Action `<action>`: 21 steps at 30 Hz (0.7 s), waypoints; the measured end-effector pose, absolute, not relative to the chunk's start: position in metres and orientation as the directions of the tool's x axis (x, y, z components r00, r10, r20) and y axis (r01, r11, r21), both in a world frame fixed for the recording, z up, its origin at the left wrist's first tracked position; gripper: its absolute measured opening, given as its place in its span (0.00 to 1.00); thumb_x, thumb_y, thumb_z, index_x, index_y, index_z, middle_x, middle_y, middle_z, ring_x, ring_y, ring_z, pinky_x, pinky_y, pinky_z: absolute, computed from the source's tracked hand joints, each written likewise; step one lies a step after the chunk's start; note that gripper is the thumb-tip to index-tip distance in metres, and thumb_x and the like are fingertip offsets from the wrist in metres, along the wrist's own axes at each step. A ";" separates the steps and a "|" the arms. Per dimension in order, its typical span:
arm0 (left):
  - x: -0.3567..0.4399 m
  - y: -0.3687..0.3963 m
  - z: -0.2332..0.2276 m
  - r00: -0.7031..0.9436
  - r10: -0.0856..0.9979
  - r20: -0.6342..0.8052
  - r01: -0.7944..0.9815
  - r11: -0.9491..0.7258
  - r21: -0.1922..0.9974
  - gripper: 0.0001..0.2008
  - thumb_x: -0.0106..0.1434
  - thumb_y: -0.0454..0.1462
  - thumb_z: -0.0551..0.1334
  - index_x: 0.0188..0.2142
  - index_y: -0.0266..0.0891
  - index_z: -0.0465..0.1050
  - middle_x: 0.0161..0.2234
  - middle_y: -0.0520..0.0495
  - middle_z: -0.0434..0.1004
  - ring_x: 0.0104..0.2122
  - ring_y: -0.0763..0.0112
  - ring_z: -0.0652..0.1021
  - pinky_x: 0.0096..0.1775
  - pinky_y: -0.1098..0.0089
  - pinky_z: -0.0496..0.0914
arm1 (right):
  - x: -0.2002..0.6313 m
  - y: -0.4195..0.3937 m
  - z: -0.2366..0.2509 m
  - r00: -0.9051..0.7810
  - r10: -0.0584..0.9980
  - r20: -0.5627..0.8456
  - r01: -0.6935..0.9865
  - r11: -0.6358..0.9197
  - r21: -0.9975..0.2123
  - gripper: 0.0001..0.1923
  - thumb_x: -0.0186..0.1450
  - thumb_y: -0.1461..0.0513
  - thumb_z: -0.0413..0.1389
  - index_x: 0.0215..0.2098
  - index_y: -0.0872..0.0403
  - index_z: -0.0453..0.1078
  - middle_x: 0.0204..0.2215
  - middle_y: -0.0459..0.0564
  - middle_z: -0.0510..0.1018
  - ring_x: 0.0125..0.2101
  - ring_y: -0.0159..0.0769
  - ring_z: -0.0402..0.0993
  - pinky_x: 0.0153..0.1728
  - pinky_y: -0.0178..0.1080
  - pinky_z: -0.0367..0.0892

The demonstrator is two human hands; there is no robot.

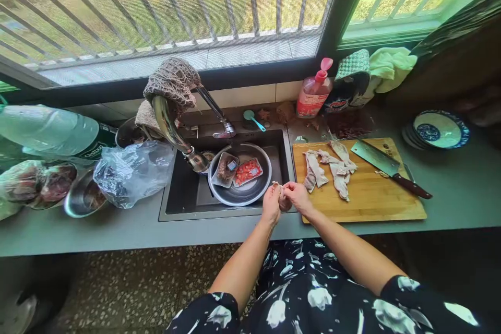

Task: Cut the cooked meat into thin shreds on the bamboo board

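Pinching a small meat piece (285,204) between them, left hand (271,203) and right hand (297,197) both have fingers closed on it, just left of the cutting board (371,209). Piece is partly hidden by fingers: pale on top, darker pinkish below, finer texture too small to tell.

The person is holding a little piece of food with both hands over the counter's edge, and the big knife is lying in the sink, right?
Not quite: the big knife isn't in the sink. The head view shows it lying on the wooden board. The left hand and right hand do hold a little piece there.
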State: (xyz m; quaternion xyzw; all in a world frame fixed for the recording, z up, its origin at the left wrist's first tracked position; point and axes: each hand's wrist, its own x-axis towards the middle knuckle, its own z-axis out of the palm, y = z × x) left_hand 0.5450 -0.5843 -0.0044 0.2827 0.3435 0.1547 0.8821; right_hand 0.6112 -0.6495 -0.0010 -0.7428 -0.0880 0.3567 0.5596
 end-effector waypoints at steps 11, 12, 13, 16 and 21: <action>0.541 -0.581 -0.027 0.622 0.523 -0.583 0.105 0.682 0.724 0.19 0.46 0.45 0.66 0.28 0.35 0.62 0.22 0.54 0.66 0.21 0.80 0.68 0.25 0.78 0.61 | 0.607 -0.647 -0.036 0.746 0.523 -0.412 -0.170 -0.449 -0.877 0.12 0.52 0.55 0.47 0.21 0.56 0.64 0.16 0.42 0.67 0.18 0.26 0.59 0.19 0.29 0.54; 0.540 -0.576 -0.029 0.625 0.510 -0.591 0.172 0.649 0.741 0.18 0.45 0.44 0.67 0.28 0.35 0.62 0.21 0.55 0.66 0.20 0.81 0.67 0.23 0.79 0.60 | 0.607 -0.647 -0.037 0.717 0.559 -0.417 -0.164 -0.446 -0.880 0.12 0.53 0.55 0.47 0.22 0.56 0.64 0.16 0.42 0.66 0.17 0.26 0.59 0.18 0.29 0.54; 0.539 -0.571 -0.030 0.632 0.495 -0.596 0.223 0.620 0.752 0.18 0.45 0.44 0.67 0.28 0.35 0.63 0.20 0.55 0.65 0.18 0.81 0.66 0.22 0.79 0.59 | 0.608 -0.647 -0.038 0.684 0.595 -0.423 -0.167 -0.436 -0.884 0.12 0.53 0.56 0.47 0.22 0.55 0.64 0.15 0.41 0.66 0.16 0.25 0.59 0.18 0.29 0.54; 0.537 -0.559 -0.033 0.661 0.516 -0.545 0.270 0.514 0.814 0.17 0.43 0.42 0.68 0.25 0.34 0.64 0.19 0.56 0.63 0.18 0.82 0.64 0.22 0.79 0.57 | 0.608 -0.647 -0.038 0.618 0.649 -0.443 -0.235 -0.385 -0.892 0.10 0.53 0.57 0.46 0.23 0.55 0.62 0.15 0.41 0.67 0.14 0.24 0.58 0.16 0.28 0.54; 0.540 -0.555 -0.038 0.702 0.566 -0.431 0.148 0.476 0.867 0.18 0.45 0.44 0.67 0.22 0.35 0.60 0.18 0.57 0.59 0.19 0.82 0.62 0.24 0.79 0.57 | 0.610 -0.639 -0.031 0.606 0.582 -0.542 -0.459 -0.300 -0.836 0.07 0.49 0.59 0.48 0.20 0.54 0.58 0.11 0.37 0.62 0.11 0.22 0.53 0.12 0.27 0.49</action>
